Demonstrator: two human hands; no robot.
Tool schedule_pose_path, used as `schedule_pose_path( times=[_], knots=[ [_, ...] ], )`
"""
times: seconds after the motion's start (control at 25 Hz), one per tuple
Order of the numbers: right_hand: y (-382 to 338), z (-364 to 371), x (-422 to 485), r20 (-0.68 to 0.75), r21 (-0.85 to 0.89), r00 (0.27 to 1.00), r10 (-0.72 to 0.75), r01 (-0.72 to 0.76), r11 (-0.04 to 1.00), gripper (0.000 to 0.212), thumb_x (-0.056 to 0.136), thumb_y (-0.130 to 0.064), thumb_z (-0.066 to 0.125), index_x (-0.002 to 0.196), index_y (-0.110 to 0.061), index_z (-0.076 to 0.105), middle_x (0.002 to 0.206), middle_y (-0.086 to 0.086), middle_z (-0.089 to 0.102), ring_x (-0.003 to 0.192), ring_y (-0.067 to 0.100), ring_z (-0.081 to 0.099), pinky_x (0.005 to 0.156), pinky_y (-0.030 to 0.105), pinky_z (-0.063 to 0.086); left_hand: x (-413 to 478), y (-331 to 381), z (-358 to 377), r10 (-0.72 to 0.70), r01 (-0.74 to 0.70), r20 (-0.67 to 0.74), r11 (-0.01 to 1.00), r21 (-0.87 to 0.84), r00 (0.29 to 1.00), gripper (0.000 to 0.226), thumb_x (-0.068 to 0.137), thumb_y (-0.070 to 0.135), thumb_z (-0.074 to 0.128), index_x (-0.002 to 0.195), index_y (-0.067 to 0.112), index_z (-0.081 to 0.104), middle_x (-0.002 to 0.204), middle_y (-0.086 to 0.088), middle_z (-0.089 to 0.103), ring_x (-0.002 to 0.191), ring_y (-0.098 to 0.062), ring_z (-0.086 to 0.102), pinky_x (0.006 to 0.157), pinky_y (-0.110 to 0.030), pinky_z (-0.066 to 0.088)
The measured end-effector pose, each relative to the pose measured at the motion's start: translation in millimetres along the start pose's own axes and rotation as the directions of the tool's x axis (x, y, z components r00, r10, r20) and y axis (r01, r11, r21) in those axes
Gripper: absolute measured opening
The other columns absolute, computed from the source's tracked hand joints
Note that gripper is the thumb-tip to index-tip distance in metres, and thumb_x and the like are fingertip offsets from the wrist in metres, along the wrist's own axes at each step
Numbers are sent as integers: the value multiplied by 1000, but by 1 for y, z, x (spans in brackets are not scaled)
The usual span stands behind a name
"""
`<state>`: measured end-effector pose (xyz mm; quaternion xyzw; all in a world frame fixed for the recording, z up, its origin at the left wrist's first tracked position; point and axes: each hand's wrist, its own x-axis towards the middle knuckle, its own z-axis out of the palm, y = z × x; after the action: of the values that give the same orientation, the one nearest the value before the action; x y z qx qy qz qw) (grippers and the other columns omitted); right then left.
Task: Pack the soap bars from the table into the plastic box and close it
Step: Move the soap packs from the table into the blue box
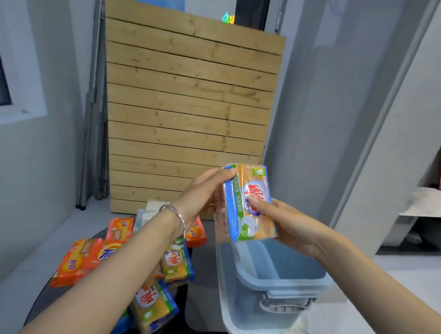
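Both hands hold one wrapped soap pack [250, 205], yellow with blue and green edges, upright above the far end of the open plastic box [225, 292]. My left hand [203, 191] grips its upper left edge; my right hand [285, 224] holds its lower right side, thumb on the front. The clear box holds a blue-grey lid or tray [280, 271] tilted inside it. On the dark table [202, 308] to the left lie several more packs: orange ones [71, 264] and yellow-blue ones [176, 262], partly hidden by my left forearm.
A slatted wooden panel [189, 108] leans against the back wall behind the table. A white wall and window frame stand at the left, a grey pillar at the right, and a low shelf [423, 204] at the far right.
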<state>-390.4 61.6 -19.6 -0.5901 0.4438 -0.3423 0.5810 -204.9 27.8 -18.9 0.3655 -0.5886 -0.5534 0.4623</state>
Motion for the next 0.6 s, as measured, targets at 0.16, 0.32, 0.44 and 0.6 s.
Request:
schedule_pose_path(
  times=[0.16, 0.32, 0.44, 0.6],
  knots=[
    [21, -28, 18, -105, 100, 994, 24, -13, 995, 53, 67, -50, 75, 110, -20, 70, 110, 5, 74, 89, 15, 72, 71, 26, 57, 35, -13, 14, 0, 0, -15, 1000, -1, 1000, 40, 71, 65, 58, 94, 32, 62, 87, 12, 71, 82, -8, 65, 73, -25, 51],
    [54, -52, 39, -177, 154, 967, 185, -158, 975, 56, 69, -53, 71, 117, -26, 62, 113, 3, 73, 96, 19, 69, 88, 36, 55, 58, -72, 3, -83, 100, -187, 991, 85, 979, 60, 84, 65, 37, 135, 34, 34, 144, 8, 41, 129, -17, 42, 110, -42, 31],
    [74, -67, 62, -172, 126, 931, 322, -303, 945, 59, 79, -49, 65, 127, -16, 57, 119, 8, 70, 104, 23, 66, 95, 40, 52, 62, -118, 6, -102, 118, -172, 990, 84, 980, 58, 91, 51, 38, 143, 32, 26, 143, 20, 32, 131, 6, 31, 111, -18, 20],
    [102, -70, 98, -129, 30, 875, 467, -467, 884, 53, 86, -48, 60, 126, -14, 58, 125, 9, 67, 116, 25, 62, 106, 45, 44, 70, -145, 18, -97, 94, -86, 995, -44, 992, 34, 93, 31, 46, 122, 44, 35, 106, 30, 49, 75, 26, 56, 59, 4, 42]
  ],
)
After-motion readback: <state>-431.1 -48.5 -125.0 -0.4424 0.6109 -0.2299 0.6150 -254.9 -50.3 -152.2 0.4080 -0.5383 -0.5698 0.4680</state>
